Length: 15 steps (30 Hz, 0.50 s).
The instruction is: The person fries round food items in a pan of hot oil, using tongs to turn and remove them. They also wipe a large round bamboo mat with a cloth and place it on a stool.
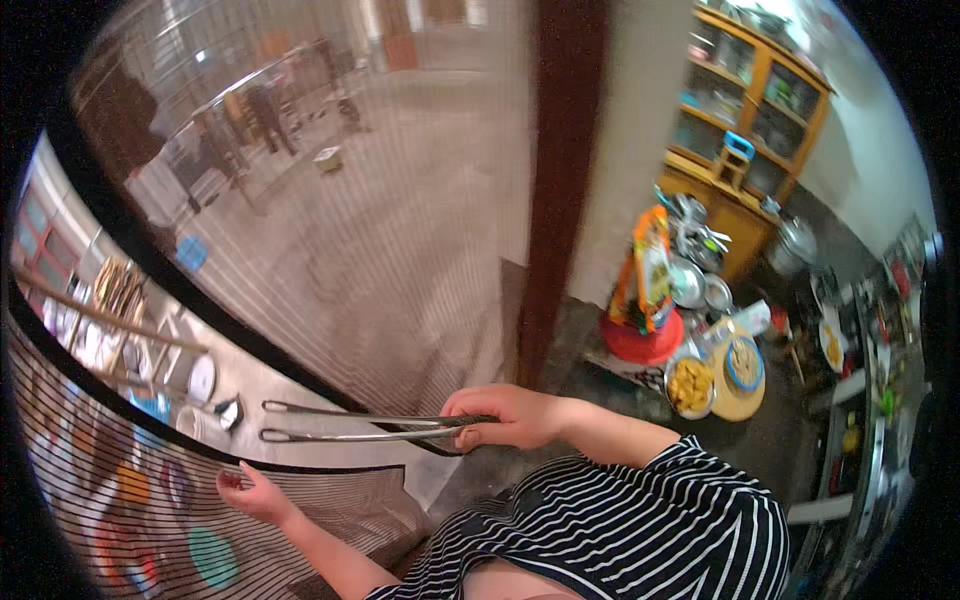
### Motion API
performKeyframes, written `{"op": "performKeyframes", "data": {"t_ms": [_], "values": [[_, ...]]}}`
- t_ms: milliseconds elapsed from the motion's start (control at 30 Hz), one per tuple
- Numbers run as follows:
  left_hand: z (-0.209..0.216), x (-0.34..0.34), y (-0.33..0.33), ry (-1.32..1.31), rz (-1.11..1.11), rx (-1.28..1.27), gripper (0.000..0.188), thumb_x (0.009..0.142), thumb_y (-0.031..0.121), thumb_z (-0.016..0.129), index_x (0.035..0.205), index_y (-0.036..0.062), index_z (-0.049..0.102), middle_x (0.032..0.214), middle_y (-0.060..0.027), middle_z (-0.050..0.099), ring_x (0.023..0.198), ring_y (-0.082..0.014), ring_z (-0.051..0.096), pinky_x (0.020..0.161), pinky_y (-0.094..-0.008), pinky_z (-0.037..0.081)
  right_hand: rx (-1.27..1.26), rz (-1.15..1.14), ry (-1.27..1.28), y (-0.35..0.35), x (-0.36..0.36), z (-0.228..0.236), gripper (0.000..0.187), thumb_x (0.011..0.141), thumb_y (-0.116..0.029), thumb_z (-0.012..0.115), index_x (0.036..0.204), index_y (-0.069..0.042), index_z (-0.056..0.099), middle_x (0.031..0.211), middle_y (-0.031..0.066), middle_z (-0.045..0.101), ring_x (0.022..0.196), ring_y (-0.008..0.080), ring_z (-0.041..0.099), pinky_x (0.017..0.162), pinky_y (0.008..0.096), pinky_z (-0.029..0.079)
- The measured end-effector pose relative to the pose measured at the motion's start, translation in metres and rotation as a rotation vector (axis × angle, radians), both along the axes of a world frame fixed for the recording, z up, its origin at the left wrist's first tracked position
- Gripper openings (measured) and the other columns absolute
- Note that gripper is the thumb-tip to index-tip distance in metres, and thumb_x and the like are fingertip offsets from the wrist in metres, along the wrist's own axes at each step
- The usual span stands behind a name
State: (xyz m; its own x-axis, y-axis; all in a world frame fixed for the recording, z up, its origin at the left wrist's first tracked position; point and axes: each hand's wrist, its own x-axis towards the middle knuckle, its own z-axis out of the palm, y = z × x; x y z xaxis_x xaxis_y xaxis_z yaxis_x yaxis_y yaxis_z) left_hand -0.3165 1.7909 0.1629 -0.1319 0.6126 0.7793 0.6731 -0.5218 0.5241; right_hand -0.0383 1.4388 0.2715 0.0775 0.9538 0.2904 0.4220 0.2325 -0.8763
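Note:
My right hand (pixel 505 416) grips the handle end of long metal tongs (pixel 350 421), which point left and lie level in front of a striped mesh screen (pixel 330 250). Nothing sits between the tong tips, which are slightly apart. My left hand (pixel 255 492) is open with fingers spread, pushing against a dark-framed mesh screen panel (pixel 130 480) at the lower left. I wear a black-and-white striped shirt (pixel 620 530).
A brown post (pixel 560 180) rises behind my right hand. On the floor to the right stand a red stool (pixel 640 338) with packets, metal bowls (pixel 690 285), a bowl of fried food (pixel 690 385) and a round board (pixel 745 385). A wooden glass-door cupboard (pixel 750 120) stands at the back right.

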Motion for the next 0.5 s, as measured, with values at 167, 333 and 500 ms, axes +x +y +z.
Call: {"op": "performKeyframes", "data": {"t_ms": [167,333,500], "values": [[-0.046,0.009,-0.046,0.308,-0.237,-0.292,0.055,0.083,0.021,0.065,0.125,-0.0062,0.043,0.123,-0.0232,0.048,0.112,-0.0360,0.049,0.095,-0.0438,0.039,0.136,-0.128,0.305,-0.153,0.004,-0.022,0.023,0.094,-0.019,0.050,0.103,0.001,0.057,0.095,0.0076,0.057,0.088,0.0171,0.058,0.080,0.0308,0.046],[-0.138,0.020,-0.198,1.284,-0.465,-0.713,0.051,0.080,0.027,0.067,0.116,-0.0041,0.050,0.107,-0.0234,0.056,0.103,-0.0367,0.053,0.089,-0.0440,0.044,0.236,-0.596,0.511,-0.359,-0.025,-0.069,0.034,0.095,-0.032,0.049,0.102,0.001,0.055,0.103,0.0086,0.056,0.082,0.0140,0.057,0.076,0.0278,0.046],[-0.163,0.079,-0.464,1.258,-1.419,-1.376,0.050,0.081,0.027,0.065,0.118,-0.0046,0.053,0.118,-0.0231,0.057,0.111,-0.0325,0.054,0.092,-0.0409,0.043,0.183,-1.299,0.718,-0.590,-0.115,-0.101,0.025,0.096,-0.030,0.049,0.097,-0.006,0.055,0.079,-0.0006,0.057,0.062,0.0050,0.047,0.056,0.0194,0.041]]}}
